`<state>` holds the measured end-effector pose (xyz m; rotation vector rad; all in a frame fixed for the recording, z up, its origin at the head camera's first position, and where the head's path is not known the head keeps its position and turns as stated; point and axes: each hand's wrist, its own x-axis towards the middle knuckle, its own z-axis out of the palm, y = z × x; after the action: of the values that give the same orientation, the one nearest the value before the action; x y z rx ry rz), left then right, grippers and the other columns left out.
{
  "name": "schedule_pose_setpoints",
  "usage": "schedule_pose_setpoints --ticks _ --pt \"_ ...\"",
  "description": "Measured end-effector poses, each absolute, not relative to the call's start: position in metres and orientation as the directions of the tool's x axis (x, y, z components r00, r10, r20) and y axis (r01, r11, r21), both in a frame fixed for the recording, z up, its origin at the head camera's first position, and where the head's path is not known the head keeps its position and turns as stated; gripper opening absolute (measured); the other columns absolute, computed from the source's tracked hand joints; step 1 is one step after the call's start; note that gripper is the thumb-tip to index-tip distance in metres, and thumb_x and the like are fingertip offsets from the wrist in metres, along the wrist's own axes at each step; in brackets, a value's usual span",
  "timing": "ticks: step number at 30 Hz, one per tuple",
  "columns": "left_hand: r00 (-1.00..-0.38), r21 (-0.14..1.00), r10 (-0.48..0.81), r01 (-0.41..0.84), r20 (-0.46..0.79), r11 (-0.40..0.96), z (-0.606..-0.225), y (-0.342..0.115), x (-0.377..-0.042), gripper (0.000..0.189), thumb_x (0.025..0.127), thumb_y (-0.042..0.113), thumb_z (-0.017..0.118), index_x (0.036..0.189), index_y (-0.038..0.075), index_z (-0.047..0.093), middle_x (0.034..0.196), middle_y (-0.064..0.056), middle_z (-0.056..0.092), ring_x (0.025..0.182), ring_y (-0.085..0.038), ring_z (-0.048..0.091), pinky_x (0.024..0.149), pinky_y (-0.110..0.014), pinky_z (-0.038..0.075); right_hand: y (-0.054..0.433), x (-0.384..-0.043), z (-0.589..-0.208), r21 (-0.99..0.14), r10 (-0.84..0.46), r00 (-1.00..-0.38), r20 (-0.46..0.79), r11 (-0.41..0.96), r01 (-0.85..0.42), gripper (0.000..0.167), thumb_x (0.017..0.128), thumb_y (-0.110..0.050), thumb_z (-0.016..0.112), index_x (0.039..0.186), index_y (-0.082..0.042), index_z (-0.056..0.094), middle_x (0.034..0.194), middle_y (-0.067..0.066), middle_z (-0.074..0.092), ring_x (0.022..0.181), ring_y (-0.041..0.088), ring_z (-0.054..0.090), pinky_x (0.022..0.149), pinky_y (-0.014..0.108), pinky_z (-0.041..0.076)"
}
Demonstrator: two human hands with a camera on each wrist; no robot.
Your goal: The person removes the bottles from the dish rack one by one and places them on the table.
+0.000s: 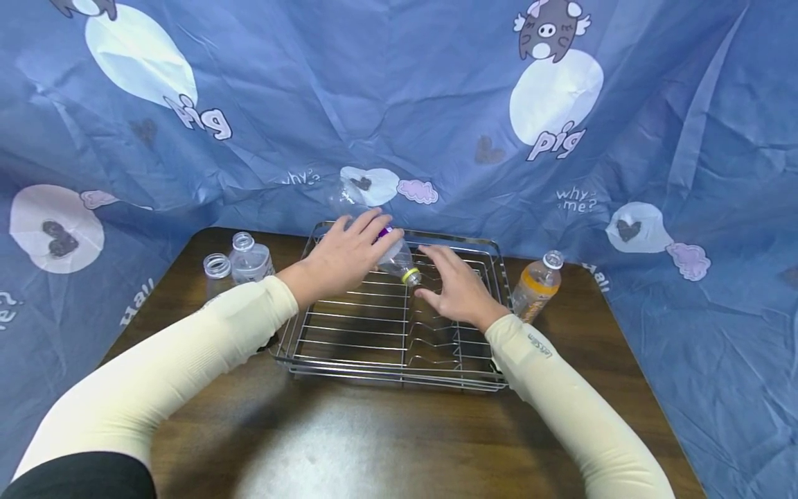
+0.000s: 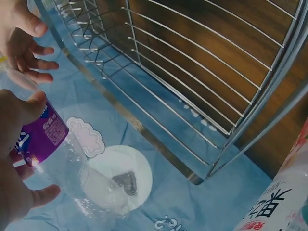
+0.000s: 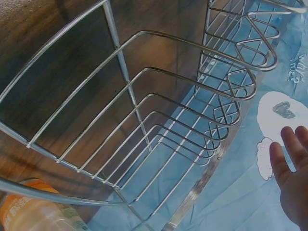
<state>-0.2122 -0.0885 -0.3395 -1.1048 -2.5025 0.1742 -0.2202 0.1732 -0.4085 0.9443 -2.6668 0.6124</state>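
My left hand (image 1: 346, 258) grips a clear plastic bottle (image 1: 394, 262) with a purple label (image 2: 48, 132) and a yellow ring at its neck. The bottle is tilted above the back of a metal wire dish rack (image 1: 349, 375), its neck pointing down toward my right hand (image 1: 460, 290). That hand hovers by the bottle's neck, fingers extended and spread, apparently apart from it. In the right wrist view, the right hand (image 3: 294, 185) shows nothing within its fingers. The left wrist view shows thumb and fingers around the label. No contact between bottle and rack can be made out.
Two clear bottles, one nearer (image 1: 217, 267) and one behind (image 1: 251, 260), stand left of the rack on the brown wooden table (image 1: 399, 450). An orange-labelled bottle (image 1: 537, 285) stands to its right. A blue patterned curtain (image 1: 411, 104) hangs behind and at the sides.
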Motion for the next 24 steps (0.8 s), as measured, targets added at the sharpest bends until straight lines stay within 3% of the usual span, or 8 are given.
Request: schedule_pose_setpoints --ticks 4,11,24 --pt "-0.658 -0.179 0.689 0.671 0.304 0.72 -0.335 -0.089 -0.21 0.074 0.091 0.03 0.075 0.152 0.013 0.038 0.152 -0.017 0.04 0.144 -0.037 0.03 0.102 -0.059 0.045 0.171 -0.221 -0.408 -0.318 -0.539 -0.757 0.37 0.692 -0.648 0.084 0.083 -0.03 0.083 0.151 -0.006 0.041 0.146 0.014 0.047 0.133 0.032 0.048 0.113 0.048 0.039" --pt "-0.736 0.081 0.611 0.655 0.29 0.751 -0.327 -0.084 -0.206 0.075 0.091 0.032 0.076 0.153 0.013 0.038 0.15 -0.013 0.041 0.141 -0.033 0.035 0.099 -0.056 0.048 0.168 -0.219 -0.407 -0.321 -0.541 -0.752 0.377 0.685 -0.654 0.081 0.08 -0.029 0.085 0.146 -0.005 0.045 0.143 0.013 0.05 0.13 0.031 0.051 0.112 0.045 0.04" --pt "-0.75 0.328 0.584 0.661 0.311 0.675 -0.324 -0.085 -0.203 0.077 0.089 0.028 0.078 0.153 0.013 0.038 0.151 -0.011 0.042 0.142 -0.032 0.036 0.115 -0.05 0.035 0.167 -0.218 -0.406 -0.314 -0.552 -0.736 0.393 0.672 -0.671 0.08 0.081 -0.034 0.083 0.145 -0.005 0.046 0.143 0.013 0.05 0.131 0.031 0.05 0.113 0.044 0.039"
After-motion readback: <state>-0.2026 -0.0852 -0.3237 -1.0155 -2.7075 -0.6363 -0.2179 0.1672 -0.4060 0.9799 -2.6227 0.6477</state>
